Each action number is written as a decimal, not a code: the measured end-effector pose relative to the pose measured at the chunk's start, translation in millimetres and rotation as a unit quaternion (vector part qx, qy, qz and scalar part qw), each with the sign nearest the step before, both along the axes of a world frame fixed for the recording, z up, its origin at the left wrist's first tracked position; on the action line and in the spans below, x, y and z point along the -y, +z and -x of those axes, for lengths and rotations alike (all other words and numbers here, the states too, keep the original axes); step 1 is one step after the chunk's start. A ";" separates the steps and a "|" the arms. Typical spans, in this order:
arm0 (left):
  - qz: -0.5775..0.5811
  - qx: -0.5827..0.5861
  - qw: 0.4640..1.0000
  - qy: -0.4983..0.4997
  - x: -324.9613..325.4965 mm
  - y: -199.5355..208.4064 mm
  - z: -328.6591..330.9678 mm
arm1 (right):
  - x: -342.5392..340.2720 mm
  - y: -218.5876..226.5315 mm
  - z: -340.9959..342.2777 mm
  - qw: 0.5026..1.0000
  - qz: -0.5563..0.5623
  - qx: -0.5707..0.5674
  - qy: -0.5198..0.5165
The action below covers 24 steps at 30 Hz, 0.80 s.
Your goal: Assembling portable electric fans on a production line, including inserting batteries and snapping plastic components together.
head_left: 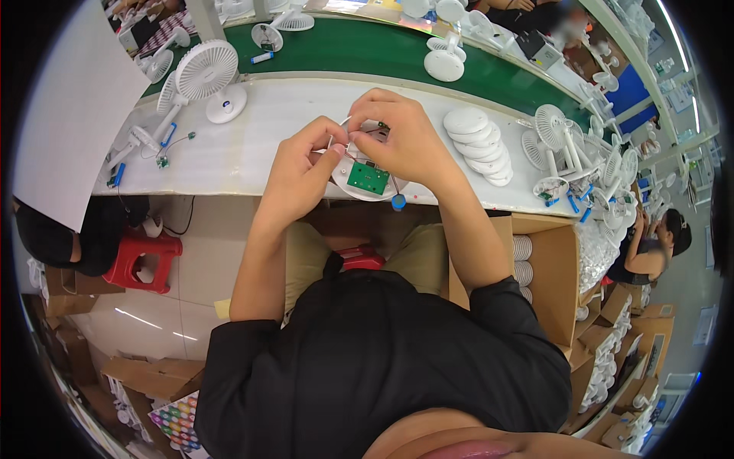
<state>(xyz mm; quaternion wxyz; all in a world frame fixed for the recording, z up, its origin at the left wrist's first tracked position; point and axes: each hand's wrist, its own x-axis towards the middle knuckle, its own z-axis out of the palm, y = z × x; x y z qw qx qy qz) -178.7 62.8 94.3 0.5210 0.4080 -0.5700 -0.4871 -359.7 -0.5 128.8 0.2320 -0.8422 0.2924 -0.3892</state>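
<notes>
Both hands meet over the bench edge in front of me. My left hand (306,164) is closed in a pinch at a thin white piece with wires beside it. My right hand (405,138) is closed opposite, its thumb and fingers bent round a small part I cannot make out. Below the fingertips, a green circuit board (368,178) lies on a round white fan base (342,174) at the bench edge. A blue cylindrical part (398,202) hangs beside the board on wires. My fingers hide most of the join between them.
Stacked white discs (478,145) lie right of my hands, with a crowd of small white fans (558,134) beyond. More fans (206,73) stand at the left. A green conveyor (344,53) runs behind the bench. An open carton (550,283) sits by my right side; a red stool (145,256) stands left.
</notes>
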 end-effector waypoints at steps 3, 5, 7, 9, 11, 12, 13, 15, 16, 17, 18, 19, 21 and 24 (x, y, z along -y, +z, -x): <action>0.041 -0.016 0.999 0.014 2.1 -2.9 8.8 | -0.7 -4.8 -0.3 0.992 0.092 0.085 -0.024; 0.040 -0.005 0.998 0.039 -0.8 -0.4 11.1 | -5.4 -1.4 3.7 0.966 0.182 0.149 -0.106; 0.042 0.010 0.993 0.106 -7.8 2.8 9.7 | -33.5 4.3 22.8 0.973 0.026 0.184 -0.140; 0.038 0.021 0.991 0.129 -10.4 2.0 11.5 | -68.4 3.3 48.1 0.932 -0.257 0.213 -0.138; 0.070 0.018 0.986 0.149 -9.1 2.2 15.4 | -88.1 -8.3 53.7 0.891 -0.382 0.220 -0.111; 0.086 0.015 0.983 0.160 -9.7 1.4 18.4 | -92.9 -27.3 49.7 0.867 -0.426 0.229 -0.120; 0.102 0.012 0.980 0.170 -10.6 1.1 21.5 | -95.9 -41.1 45.4 0.841 -0.469 0.239 -0.127; 0.095 0.021 0.982 0.161 -13.2 2.2 27.3 | -96.4 -53.2 36.3 0.806 -0.481 0.323 -0.120; 0.088 0.027 0.983 0.161 -17.3 4.0 29.1 | -97.7 -57.7 30.6 0.768 -0.490 0.399 -0.105; 0.082 0.033 0.983 0.162 -21.0 5.7 30.7 | -98.5 -61.7 25.5 0.725 -0.493 0.472 -0.089; 0.077 0.040 0.983 0.163 -23.8 6.6 31.6 | -99.0 -65.6 21.6 0.678 -0.493 0.541 -0.071; 0.078 0.042 0.983 0.158 -25.5 6.7 32.5 | -97.5 -69.0 19.3 0.676 -0.491 0.545 -0.073; 0.086 0.056 0.983 0.155 -28.0 5.4 33.7 | -90.6 -75.3 16.4 0.716 -0.410 0.550 -0.129; 0.098 0.064 0.980 0.159 -29.3 4.2 34.2 | -82.6 -72.8 10.9 0.754 -0.324 0.543 -0.178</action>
